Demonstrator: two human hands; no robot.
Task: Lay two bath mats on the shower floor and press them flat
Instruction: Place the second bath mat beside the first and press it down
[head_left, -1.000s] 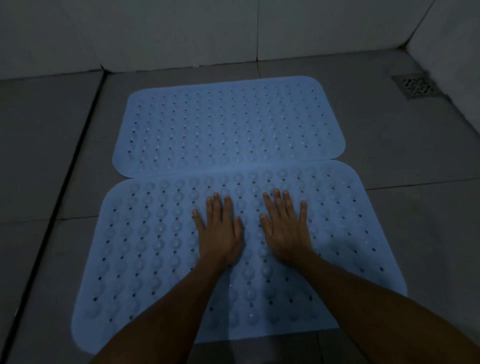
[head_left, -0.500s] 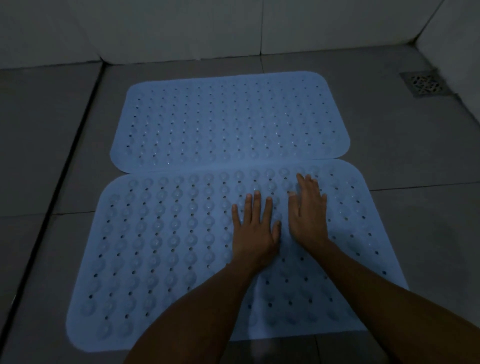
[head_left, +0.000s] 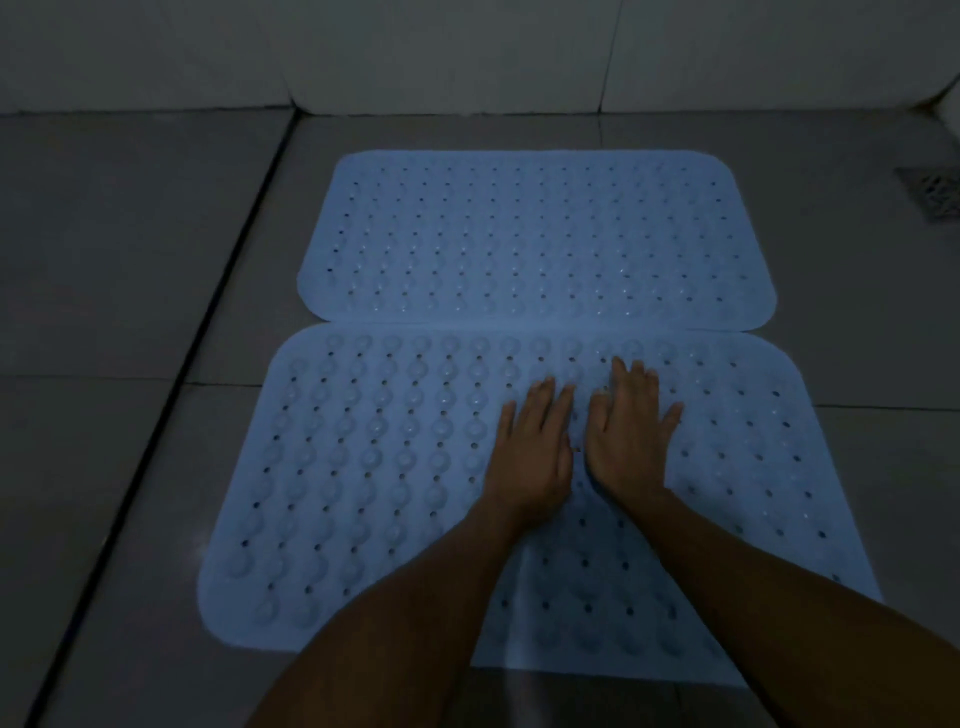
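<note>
Now two light blue mats lie on the grey tiled floor (head_left: 130, 249). The near mat (head_left: 374, 467) fills the lower middle of the frame, and the far mat (head_left: 535, 239) lies just above it; their long edges touch or slightly overlap. Both mats show rows of bumps and small holes. The left hand (head_left: 532, 452) and the right hand (head_left: 628, 436) rest palm down on the near mat, right of its middle, side by side, with the fingers straight and gripping nothing. A drain (head_left: 935, 195) sits at the right edge, below the white wall (head_left: 467, 52).
</note>
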